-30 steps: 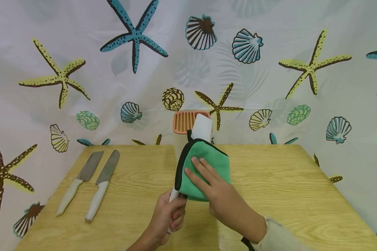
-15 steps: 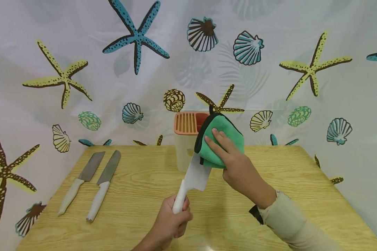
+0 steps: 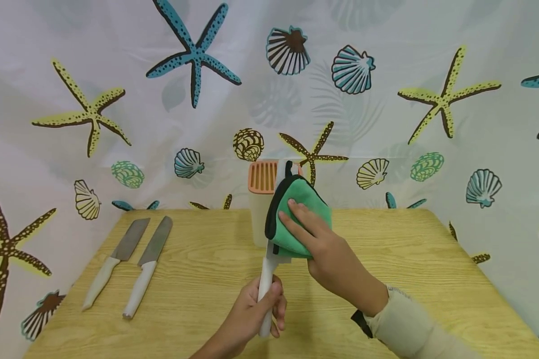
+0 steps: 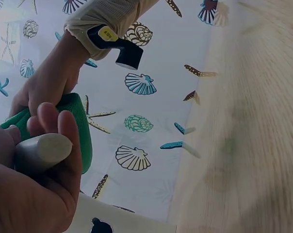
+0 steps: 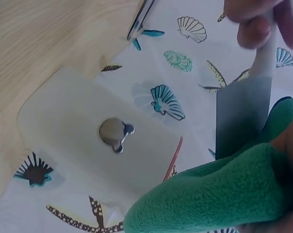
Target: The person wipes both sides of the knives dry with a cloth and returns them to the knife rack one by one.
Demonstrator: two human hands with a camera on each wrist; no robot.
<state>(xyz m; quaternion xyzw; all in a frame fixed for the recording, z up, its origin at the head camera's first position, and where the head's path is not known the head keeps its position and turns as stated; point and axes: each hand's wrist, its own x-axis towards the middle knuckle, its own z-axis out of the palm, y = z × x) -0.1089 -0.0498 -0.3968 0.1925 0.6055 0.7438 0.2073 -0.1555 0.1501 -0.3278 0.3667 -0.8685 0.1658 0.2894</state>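
Note:
My left hand point(image 3: 257, 305) grips the white handle point(image 3: 265, 286) of a cleaver, which it holds upright and slightly tilted above the table. The handle's butt end point(image 4: 52, 149) pokes out of the curled fingers in the left wrist view. A green cloth point(image 3: 303, 194) with black edging is folded over the blade. My right hand point(image 3: 337, 264) pinches the cloth around the blade, its fingers lying along the near face; the thumb is hidden in the head view. Bare blade point(image 5: 241, 111) shows between cloth and handle in the right wrist view, and its tip sticks out above the cloth.
Behind the hands stands a cream knife holder point(image 3: 259, 219) with an orange slotted top point(image 3: 261, 177). Two white-handled knives, a broader one point(image 3: 117, 262) and a narrower one point(image 3: 148, 267), lie at the table's left. A shell-patterned curtain point(image 3: 377, 124) surrounds the wooden table point(image 3: 404, 269).
The right hand slid the cloth up the blade to its tip, then back down toward the handle. The left hand's tilt of the cleaver has changed, and it has moved slightly right.

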